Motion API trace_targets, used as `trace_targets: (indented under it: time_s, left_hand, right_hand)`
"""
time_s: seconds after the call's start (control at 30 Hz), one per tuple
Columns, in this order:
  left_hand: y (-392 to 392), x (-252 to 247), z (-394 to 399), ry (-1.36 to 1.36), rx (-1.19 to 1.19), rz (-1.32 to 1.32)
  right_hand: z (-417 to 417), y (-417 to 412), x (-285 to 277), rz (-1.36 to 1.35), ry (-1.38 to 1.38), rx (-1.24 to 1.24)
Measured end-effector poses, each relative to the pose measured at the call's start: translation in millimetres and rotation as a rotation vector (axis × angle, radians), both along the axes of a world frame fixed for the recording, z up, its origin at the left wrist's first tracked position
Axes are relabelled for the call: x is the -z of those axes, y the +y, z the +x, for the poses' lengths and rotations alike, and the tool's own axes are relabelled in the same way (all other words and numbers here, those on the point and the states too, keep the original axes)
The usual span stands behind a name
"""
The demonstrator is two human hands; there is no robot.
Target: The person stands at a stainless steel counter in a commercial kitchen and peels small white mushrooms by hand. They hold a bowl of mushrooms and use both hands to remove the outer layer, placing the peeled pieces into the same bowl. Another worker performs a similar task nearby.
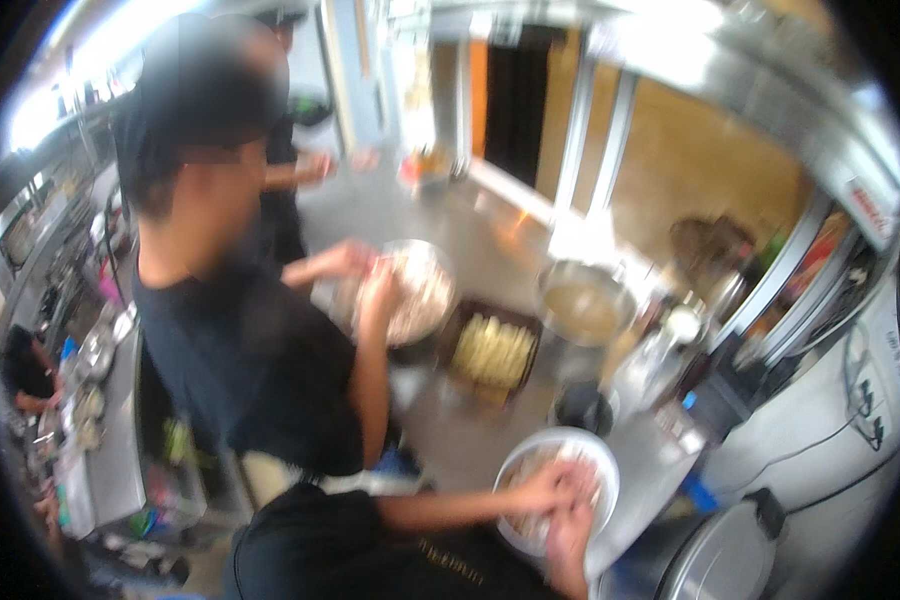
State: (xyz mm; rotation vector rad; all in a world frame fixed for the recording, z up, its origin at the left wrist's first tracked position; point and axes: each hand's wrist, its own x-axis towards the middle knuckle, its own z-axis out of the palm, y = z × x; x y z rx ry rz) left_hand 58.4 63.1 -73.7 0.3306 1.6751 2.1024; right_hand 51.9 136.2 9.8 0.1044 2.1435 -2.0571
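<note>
Both my hands meet over a white round tub [613,480] that contains pale, shredded-looking food [523,480]. My left hand [551,486] reaches across from the left, its fingers bent over the food. From the near side comes my right hand [572,529], its fingertips close to the left ones. Blur hides whether a piece sits between my fingers. Just beyond the tub stands a dark round container [583,409]. Farther off, a dark rectangular tray [450,341] bears a row of pale yellow sticks [496,349].
A co-worker [270,360] in black stands at my left, both hands over a metal bowl [450,281] of similar pale food. Brownish liquid fills a wide metal bowl [628,296] near the window. A lidded bin [727,559] is at right. Another person [281,187] stands farther along the steel counter [450,442].
</note>
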Motion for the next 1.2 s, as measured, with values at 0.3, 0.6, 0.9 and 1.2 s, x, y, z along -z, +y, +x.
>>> trace_targets:
  time_s: [0.3, 0.6, 0.9, 1.2]
  left_hand:
    - [-33, -32, -107, 0.117, -0.038, 0.094]
    - [-14, -68, -164, -0.077, 0.024, 0.332]
    - [-17, -57, -123, 0.017, 0.112, 0.021]
    - [1, -76, -109, 0.086, 0.016, -0.086]
  right_hand:
    - [-61, -2, 61, -0.461, 0.171, 0.065]
    - [-114, 17, 35, -0.236, 0.224, 0.170]
    - [-62, 16, 42, -0.053, 0.329, 0.225]
    - [-53, 32, 29, -0.263, 0.093, 0.187]
